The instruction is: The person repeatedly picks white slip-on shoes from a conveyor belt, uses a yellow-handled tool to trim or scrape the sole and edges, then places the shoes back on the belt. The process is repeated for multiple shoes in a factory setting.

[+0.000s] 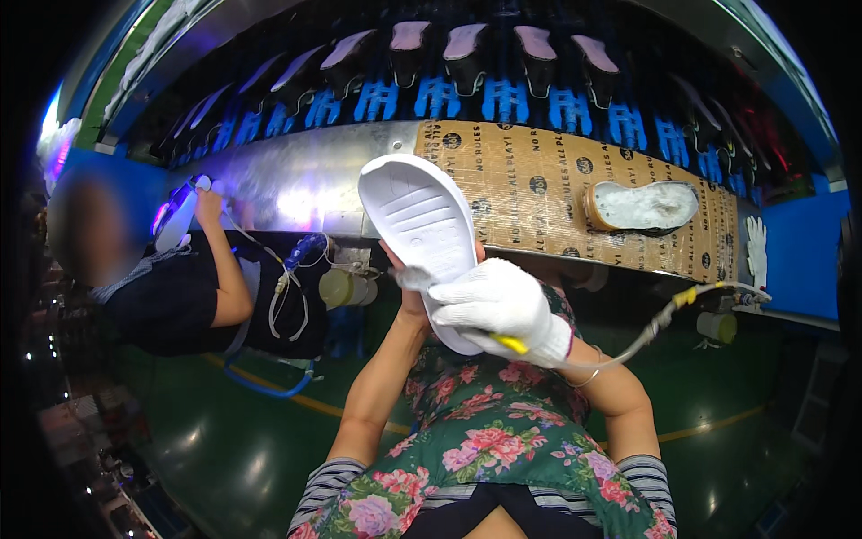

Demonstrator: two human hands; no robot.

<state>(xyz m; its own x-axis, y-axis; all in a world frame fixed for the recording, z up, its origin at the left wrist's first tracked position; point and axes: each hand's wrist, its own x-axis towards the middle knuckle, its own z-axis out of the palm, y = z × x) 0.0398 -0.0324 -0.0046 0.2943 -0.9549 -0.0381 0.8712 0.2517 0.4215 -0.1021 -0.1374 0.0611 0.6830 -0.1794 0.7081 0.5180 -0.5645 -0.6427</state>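
Tilted in front of me is a white shoe sole (417, 207), its grooved, rimmed inner side facing up. My bare left hand (410, 301) closes round its left edge from below. My right hand (503, 304), in a white knitted glove, is closed round a brush; its blurred grey bristles (412, 278) are over the lower part of the sole. From under the glove shows a yellow piece (510, 343) of the brush's handle or tube. A thin pale hose (660, 323) leads from there to the right. The fingers behind the sole are mostly hidden.
Printed brown cardboard (512, 193) covers part of the metal bench (269, 193). An upturned shoe (642, 207) with a whitish bottom lies there, near a white glove (757, 251). Behind, several upturned shoes (467, 45) stand on blue holders (437, 97). A co-worker (189, 287) is at left.
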